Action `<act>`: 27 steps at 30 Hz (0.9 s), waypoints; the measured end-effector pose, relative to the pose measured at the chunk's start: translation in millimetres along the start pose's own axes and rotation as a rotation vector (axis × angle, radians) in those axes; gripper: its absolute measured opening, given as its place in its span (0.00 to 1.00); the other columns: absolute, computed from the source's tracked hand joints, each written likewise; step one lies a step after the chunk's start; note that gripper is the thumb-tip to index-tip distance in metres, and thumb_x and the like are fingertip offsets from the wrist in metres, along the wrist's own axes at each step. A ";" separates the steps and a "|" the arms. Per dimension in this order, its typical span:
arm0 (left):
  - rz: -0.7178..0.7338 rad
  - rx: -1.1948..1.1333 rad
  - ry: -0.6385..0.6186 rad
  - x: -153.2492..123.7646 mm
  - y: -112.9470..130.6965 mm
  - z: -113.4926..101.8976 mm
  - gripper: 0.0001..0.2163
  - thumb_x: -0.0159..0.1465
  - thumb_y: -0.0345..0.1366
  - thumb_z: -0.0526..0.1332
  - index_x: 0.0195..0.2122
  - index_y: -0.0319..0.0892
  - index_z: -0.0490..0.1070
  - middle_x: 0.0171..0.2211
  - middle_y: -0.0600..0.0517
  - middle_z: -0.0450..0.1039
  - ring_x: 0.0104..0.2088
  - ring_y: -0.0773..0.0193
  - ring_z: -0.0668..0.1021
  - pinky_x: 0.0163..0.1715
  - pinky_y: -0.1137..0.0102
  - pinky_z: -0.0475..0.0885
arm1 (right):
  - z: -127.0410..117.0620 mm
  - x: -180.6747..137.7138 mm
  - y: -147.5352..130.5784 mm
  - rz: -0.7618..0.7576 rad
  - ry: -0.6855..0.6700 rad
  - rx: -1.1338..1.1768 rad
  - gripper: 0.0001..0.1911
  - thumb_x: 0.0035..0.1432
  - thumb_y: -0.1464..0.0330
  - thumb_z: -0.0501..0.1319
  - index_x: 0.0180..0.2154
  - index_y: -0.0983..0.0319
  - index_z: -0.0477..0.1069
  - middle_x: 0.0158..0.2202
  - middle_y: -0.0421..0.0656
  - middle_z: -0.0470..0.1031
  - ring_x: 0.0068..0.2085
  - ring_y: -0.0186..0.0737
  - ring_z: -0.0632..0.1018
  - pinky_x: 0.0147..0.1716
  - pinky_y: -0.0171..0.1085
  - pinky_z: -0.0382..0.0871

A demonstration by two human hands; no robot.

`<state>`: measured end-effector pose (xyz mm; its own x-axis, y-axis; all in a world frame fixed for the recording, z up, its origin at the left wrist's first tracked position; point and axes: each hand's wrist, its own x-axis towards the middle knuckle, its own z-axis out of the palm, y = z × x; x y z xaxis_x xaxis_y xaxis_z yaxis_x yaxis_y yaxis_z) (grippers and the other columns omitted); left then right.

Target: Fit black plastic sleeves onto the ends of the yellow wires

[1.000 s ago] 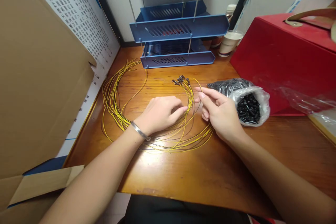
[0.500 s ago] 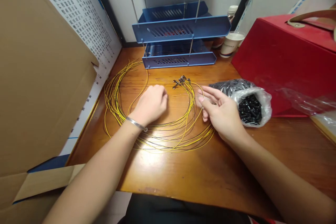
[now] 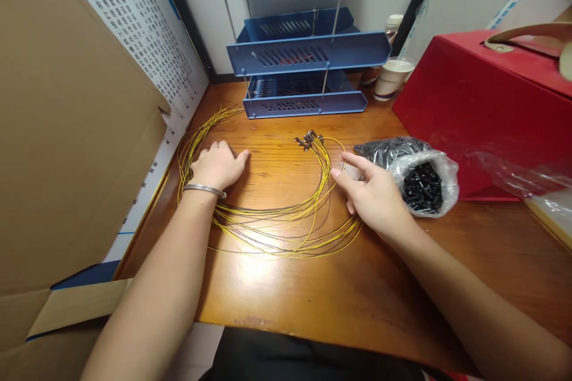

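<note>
Through the head view I have my left forearm (image 3: 154, 286) angled up from the lower left, its left hand (image 3: 217, 165) palm down, fingers loosely spread, thumb out sideways. My right forearm (image 3: 469, 292) slants in from the lower right; its right hand (image 3: 375, 193) points forefinger and thumb inward, other fingers curled beneath.

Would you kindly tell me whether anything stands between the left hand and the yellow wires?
Nothing visible does: the left hand is at the left side of the yellow wires. The plastic bag lies beyond the right hand.
</note>
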<state>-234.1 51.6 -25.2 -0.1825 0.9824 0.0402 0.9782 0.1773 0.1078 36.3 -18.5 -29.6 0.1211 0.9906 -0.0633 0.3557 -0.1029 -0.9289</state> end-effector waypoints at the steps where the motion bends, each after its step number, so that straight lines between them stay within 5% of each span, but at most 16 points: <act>1: 0.033 0.000 -0.008 -0.2 0.1 -0.8 0.27 0.66 0.58 0.51 0.48 0.39 0.71 0.56 0.30 0.72 0.57 0.32 0.73 0.50 0.39 0.70 | -0.8 0.1 -0.3 -0.019 -0.012 -0.060 0.35 0.57 0.56 0.66 0.61 0.68 0.70 0.15 0.35 0.68 0.17 0.37 0.68 0.21 0.39 0.64; 8: 0.094 0.085 -0.068 -2.9 5.8 -6.1 0.26 0.69 0.55 0.50 0.50 0.38 0.72 0.61 0.33 0.68 0.59 0.33 0.71 0.53 0.41 0.69 | 0.6 0.6 5.2 -0.161 -0.008 -0.264 0.24 0.60 0.58 0.63 0.53 0.63 0.77 0.41 0.50 0.82 0.31 0.42 0.77 0.34 0.43 0.71; 11: 0.329 0.061 -0.021 -15.4 21.4 -6.8 0.21 0.69 0.50 0.53 0.51 0.38 0.73 0.58 0.38 0.71 0.57 0.41 0.73 0.55 0.49 0.69 | -5.4 2.8 2.2 -0.264 0.092 -0.306 0.15 0.60 0.62 0.62 0.45 0.62 0.80 0.49 0.50 0.81 0.35 0.42 0.78 0.38 0.42 0.70; 16: 0.747 -0.149 -0.125 -58.2 60.3 -12.2 0.18 0.72 0.49 0.53 0.42 0.42 0.75 0.45 0.45 0.76 0.47 0.54 0.77 0.49 0.60 0.72 | -34.4 7.8 -15.5 -0.315 0.313 -0.507 0.08 0.60 0.66 0.61 0.37 0.59 0.80 0.31 0.45 0.80 0.26 0.39 0.73 0.33 0.41 0.65; 21: 0.774 -0.169 -0.167 -82.6 71.8 -16.0 0.19 0.70 0.55 0.54 0.39 0.43 0.70 0.38 0.49 0.77 0.38 0.56 0.77 0.37 0.62 0.70 | -49.9 10.8 -8.2 -0.155 0.048 -0.772 0.07 0.56 0.66 0.64 0.28 0.58 0.79 0.20 0.42 0.74 0.24 0.42 0.73 0.31 0.42 0.63; 27: 0.841 -0.131 -0.163 -79.8 70.5 -7.8 0.16 0.68 0.51 0.60 0.41 0.42 0.68 0.42 0.46 0.76 0.37 0.57 0.77 0.34 0.64 0.68 | -43.3 10.6 11.6 -0.145 -0.045 -0.928 0.13 0.57 0.65 0.62 0.43 0.60 0.80 0.30 0.49 0.81 0.30 0.49 0.78 0.32 0.43 0.63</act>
<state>-151.3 -14.8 -13.1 0.6229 0.7821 0.0164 0.7608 -0.6106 0.2198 81.9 -13.1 -25.3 -0.0112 0.9999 -0.0020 0.9635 0.0102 -0.2675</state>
